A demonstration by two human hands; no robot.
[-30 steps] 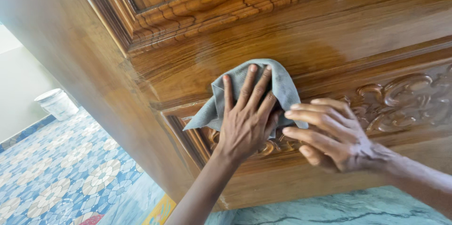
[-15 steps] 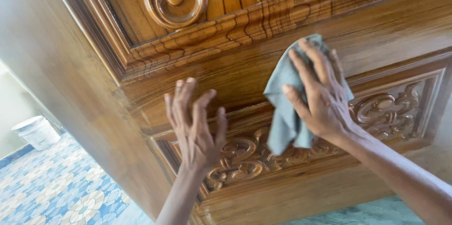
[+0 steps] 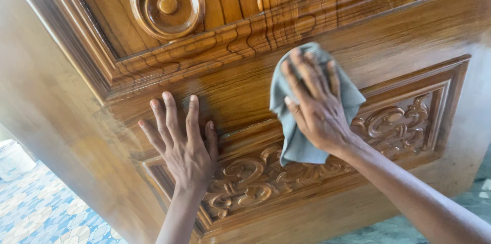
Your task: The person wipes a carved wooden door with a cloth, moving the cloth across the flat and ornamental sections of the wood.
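We take the carved wooden door point(image 3: 409, 29) as the landmark. Our right hand point(image 3: 314, 106) presses a grey-blue cloth point(image 3: 299, 144) flat against the door's plain rail, just above the carved lower panel point(image 3: 399, 126); the fingers are spread over the cloth rather than clenched, so the grip is a flat-palm hold that pins it. Our left hand point(image 3: 184, 147) is released, holding nothing, with its palm flat on the door to the left of the cloth, at the panel's upper left corner.

Risks, as we judge them:
- The cloth hangs loose below the palm. Its free corner may snag in the scrollwork of the panel.
- Only pressure pins the cloth, so it may slip out on the glossy finish.
- Our left fingertips rest on polished wood and may leave smears.

Packages, labels, signs: none is visible on or around the door. A patterned blue floor point(image 3: 41, 213) lies below the door's left edge.
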